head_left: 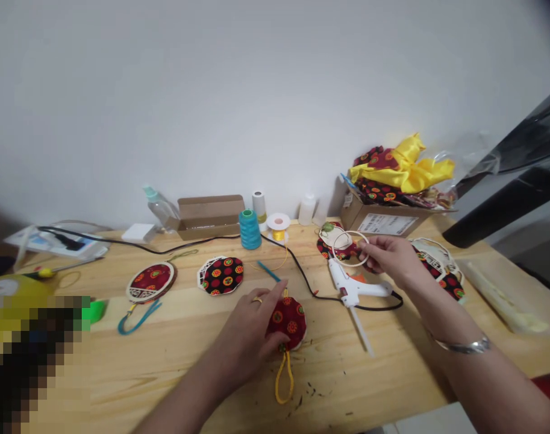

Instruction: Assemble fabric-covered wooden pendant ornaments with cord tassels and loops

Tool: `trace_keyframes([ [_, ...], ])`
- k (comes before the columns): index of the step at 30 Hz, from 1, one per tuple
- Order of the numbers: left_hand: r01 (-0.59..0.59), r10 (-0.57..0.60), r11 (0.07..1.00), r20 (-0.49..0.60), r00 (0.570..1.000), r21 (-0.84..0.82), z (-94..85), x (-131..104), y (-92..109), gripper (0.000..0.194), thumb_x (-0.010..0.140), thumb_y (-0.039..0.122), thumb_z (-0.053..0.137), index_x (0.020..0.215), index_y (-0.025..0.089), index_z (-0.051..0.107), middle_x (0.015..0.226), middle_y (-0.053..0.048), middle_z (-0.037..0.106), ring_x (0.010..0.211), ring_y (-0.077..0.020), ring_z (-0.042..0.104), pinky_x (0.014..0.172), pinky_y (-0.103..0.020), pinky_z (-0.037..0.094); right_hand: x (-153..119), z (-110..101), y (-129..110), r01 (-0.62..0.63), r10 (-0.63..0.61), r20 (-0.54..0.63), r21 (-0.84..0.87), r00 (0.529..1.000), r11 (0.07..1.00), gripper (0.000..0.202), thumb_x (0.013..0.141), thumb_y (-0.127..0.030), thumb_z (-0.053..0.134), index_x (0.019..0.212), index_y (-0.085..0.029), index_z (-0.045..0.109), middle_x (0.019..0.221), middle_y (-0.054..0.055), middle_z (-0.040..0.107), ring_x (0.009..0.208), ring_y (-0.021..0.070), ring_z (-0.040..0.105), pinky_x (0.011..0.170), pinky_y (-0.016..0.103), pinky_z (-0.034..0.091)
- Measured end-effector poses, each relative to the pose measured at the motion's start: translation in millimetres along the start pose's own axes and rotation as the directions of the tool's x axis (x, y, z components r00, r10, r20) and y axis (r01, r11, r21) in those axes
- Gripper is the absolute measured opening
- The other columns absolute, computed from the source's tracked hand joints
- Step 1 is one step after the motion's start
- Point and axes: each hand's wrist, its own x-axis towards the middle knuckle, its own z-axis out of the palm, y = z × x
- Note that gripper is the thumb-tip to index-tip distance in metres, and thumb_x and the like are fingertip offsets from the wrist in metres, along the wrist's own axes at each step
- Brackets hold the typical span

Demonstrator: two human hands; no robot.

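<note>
My left hand (252,331) rests on a round dark red patterned fabric piece (295,325), its thumb and fingers spread across the left side. A yellow cord loop (284,380) extends from the piece's lower edge, and a teal cord (268,271) lies at its top. Raised at the right, my right hand (381,256) pinches a thin pale ring (335,255) between thumb and fingers. Just below the ring a white glue gun (351,288) lies on the table, with a glue stick projecting toward me. Behind the ring is another patterned piece (322,246).
On the wooden table (166,374) are a black cable (304,271), a teal thread cone (250,230), a yellow-ribbon spool (279,224), and patterned pieces (227,274). A fabric-filled box (383,220) stands back right; an open cardboard box (211,211) is behind. A plastic-wrapped bundle (505,298) lies right.
</note>
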Motion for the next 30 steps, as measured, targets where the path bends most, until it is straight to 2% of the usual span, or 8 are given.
trace_keyframes([
  [3,-0.003,0.003,1.0,0.013,1.0,0.029,-1.3,0,2,0.072,0.075,0.019,0.06,0.139,0.022,0.027,0.12,-0.011,0.054,0.11,-0.026,0.046,0.095,-0.044,0.037,12,5,0,-0.001,0.001,0.0,-0.02,1.0,1.0,0.036,0.066,-0.05,0.065,0.063,-0.015,0.058,0.046,0.0,0.054,0.033,0.0066,0.04,0.03,0.018,0.029],
  [5,0.002,-0.002,0.999,0.009,1.0,0.048,-1.8,0,2,0.071,0.075,0.021,0.061,0.138,0.022,0.029,0.12,-0.012,0.054,0.108,-0.026,0.047,0.094,-0.044,0.038,18,12,-4,0.022,-0.021,0.015,-0.05,1.0,0.998,0.031,0.071,-0.045,0.063,0.068,-0.015,0.06,0.05,0.002,0.059,0.037,0.0086,0.047,0.034,0.019,0.036],
  [8,-0.006,0.006,0.998,0.0,1.0,0.069,-1.4,1,2,0.07,0.075,0.023,0.062,0.137,0.021,0.031,0.12,-0.012,0.054,0.108,-0.0269,0.047,0.093,-0.045,0.039,28,19,-10,0.06,-0.057,0.027,-0.137,0.998,0.989,0.024,0.079,-0.032,0.056,0.094,-0.014,0.062,0.071,0.006,0.068,0.053,0.0127,0.06,0.048,0.022,0.048],
  [10,-0.018,0.019,0.997,-0.015,1.0,0.078,-0.3,1,2,0.068,0.076,0.024,0.061,0.137,0.022,0.031,0.119,-0.012,0.055,0.108,-0.0272,0.048,0.093,-0.046,0.04,35,17,-11,0.062,-0.066,-0.005,-0.25,0.998,0.966,0.028,0.081,-0.023,0.051,0.106,-0.013,0.059,0.078,0.008,0.069,0.058,0.0143,0.063,0.052,0.024,0.049],
  [13,-0.021,0.028,0.996,-0.067,0.997,0.092,1.5,0,0,0.063,0.078,0.024,0.058,0.135,0.021,0.033,0.119,-0.012,0.055,0.106,-0.0267,0.05,0.091,-0.046,0.041,43,3,-7,0.037,-0.085,-0.08,-0.479,0.993,0.877,0.022,0.078,-0.016,0.049,0.093,-0.011,0.065,0.075,0.009,0.069,0.063,0.0183,0.063,0.057,0.027,0.046],
  [18,-0.034,0.052,0.992,-0.156,0.986,0.119,1.9,1,-2,0.05,0.084,0.026,0.051,0.131,0.017,0.038,0.111,-0.012,0.06,0.101,-0.0251,0.055,0.087,-0.045,0.045,33,-27,5,-0.021,-0.128,-0.135,-0.765,0.983,0.644,0.018,0.074,-0.023,0.053,0.073,-0.015,0.069,0.074,0.012,0.069,0.074,0.0245,0.062,0.06,0.029,0.039],
  [23,-0.061,0.095,0.989,-0.257,0.962,0.137,0.8,1,-2,0.043,0.084,0.022,0.049,0.126,0.02,0.042,0.103,-0.008,0.066,0.096,-0.0224,0.059,0.083,-0.041,0.047,11,-50,18,-0.052,-0.123,-0.126,-0.874,0.984,0.484,0.021,0.077,-0.026,0.051,0.076,-0.017,0.07,0.076,0.011,0.069,0.072,0.0258,0.062,0.055,0.03,0.035],
  [30,-0.07,0.128,0.977,-0.286,0.95,0.203,0.7,1,0,0.039,0.085,0.022,0.049,0.123,0.016,0.044,0.1,-0.009,0.066,0.093,-0.0212,0.06,0.081,-0.037,0.049,-11,-65,37,-0.008,-0.046,-0.027,-0.928,0.999,0.372,0.02,0.079,-0.03,0.052,0.082,-0.02,0.068,0.085,0.01,0.069,0.076,0.0266,0.062,0.056,0.03,0.037],
])
